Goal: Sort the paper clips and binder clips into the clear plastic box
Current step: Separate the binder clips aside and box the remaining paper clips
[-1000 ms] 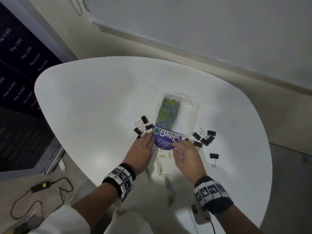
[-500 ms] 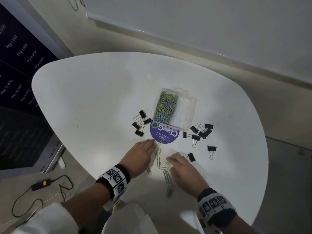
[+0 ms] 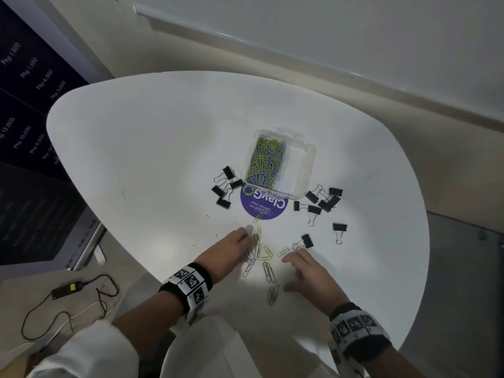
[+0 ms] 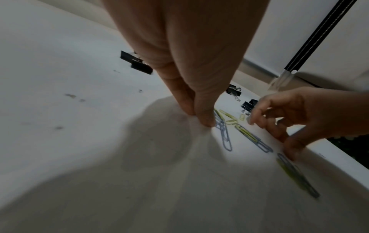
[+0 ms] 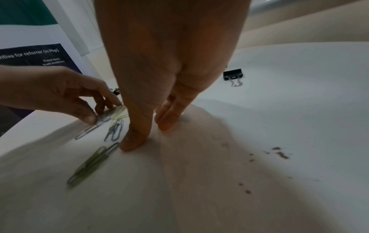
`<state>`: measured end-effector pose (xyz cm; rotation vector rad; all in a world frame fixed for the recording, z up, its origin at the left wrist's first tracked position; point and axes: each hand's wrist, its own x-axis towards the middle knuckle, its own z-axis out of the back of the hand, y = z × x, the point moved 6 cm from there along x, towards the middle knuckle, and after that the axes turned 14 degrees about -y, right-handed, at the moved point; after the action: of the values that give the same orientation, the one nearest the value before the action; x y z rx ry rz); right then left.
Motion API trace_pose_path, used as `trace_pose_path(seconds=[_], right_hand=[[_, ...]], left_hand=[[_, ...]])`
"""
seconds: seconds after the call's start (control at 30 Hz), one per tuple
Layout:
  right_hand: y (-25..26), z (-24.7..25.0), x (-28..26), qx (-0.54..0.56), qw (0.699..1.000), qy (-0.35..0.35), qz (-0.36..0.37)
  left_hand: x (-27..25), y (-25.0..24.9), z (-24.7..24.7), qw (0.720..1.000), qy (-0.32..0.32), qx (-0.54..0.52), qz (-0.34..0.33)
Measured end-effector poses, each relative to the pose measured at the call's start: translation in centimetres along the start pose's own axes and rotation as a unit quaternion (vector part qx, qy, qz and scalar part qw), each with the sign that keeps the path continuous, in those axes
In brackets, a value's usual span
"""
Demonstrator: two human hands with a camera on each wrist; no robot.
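- My left hand (image 3: 231, 248) is low over the table (image 3: 152, 148), fingers straight and close together, their tips down on the table at the left edge of the loose paper clips (image 3: 263, 257).
- In the right wrist view its thumb and fingers touch a small bunch of these clips; I cannot tell if this grip really pinches them or only presses them.
- My right hand (image 3: 311, 274) is on the other side of the same clips, fingers loose and a little spread, tips touching the table. This grip is released and holds nothing.
- The thumb of the right hand is just beside a green and grey pair of clips (image 5: 93, 164) that lies nearest to me.
- The box (image 3: 279, 163) stands further away in the middle of the table, open on top. Its left half is full of green and grey clips; its right half looks bare.
- The near edge of the box is over a round purple sticker (image 3: 263, 207).
- Four binder clips (image 3: 225, 186) lie in a group just left of the box.
- More binder clips (image 3: 323, 200) lie right of the box, and one (image 3: 306, 240) is near my right fingertips.
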<state>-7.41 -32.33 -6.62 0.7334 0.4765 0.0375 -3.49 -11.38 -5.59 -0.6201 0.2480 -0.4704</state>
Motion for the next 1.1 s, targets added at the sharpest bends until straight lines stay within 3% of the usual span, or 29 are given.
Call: trace_pose_path(seconds=[0.17,0.27,0.33,0.43,0.53,0.73,0.83,0.93,1.1], right_hand=[[1.7,-1.1,0.6,0.01,0.999,-0.038,0.015],[2.4,-1.4,-0.2,-0.031,0.996,-0.033,0.077],[2.7,-1.8,-0.7,-0.061,0.992,-0.044,0.099],[2.7,-1.9,-0.1,-0.038,0.994,-0.083,0.06],[2.7,-1.4,1.3,0.015,0.993,-0.117,0.008],[2.6,-1.0,2.2,-0.011,0.986,-0.166,0.024],[2.1,-1.7,2.1,-0.01,0.991,-0.131,0.011],[2.8,-2.1,2.4,-0.027,0.989,-0.141,0.035],[3.7,-2.3,3.7,-0.05,0.983,-0.176,0.027]], left_hand=[[1.4,-1.2,-0.5,0.999,-0.049,-0.002,0.005],[2.2,-1.7,0.4,0.996,-0.086,0.012,0.004],[2.7,-1.6,0.2,0.998,-0.063,0.016,-0.001],[3.0,-1.1,-0.8,0.999,-0.01,0.04,0.0],[2.6,-0.8,-1.0,0.999,-0.016,0.049,-0.008],[0.9,0.0,0.1,0.997,-0.078,-0.003,0.014],[0.2,0.0,0.3,0.998,-0.051,0.009,0.024],[0.2,-0.5,-0.7,0.998,-0.022,0.023,0.046],[1.3,-1.5,-1.1,0.995,-0.08,0.049,0.024]])
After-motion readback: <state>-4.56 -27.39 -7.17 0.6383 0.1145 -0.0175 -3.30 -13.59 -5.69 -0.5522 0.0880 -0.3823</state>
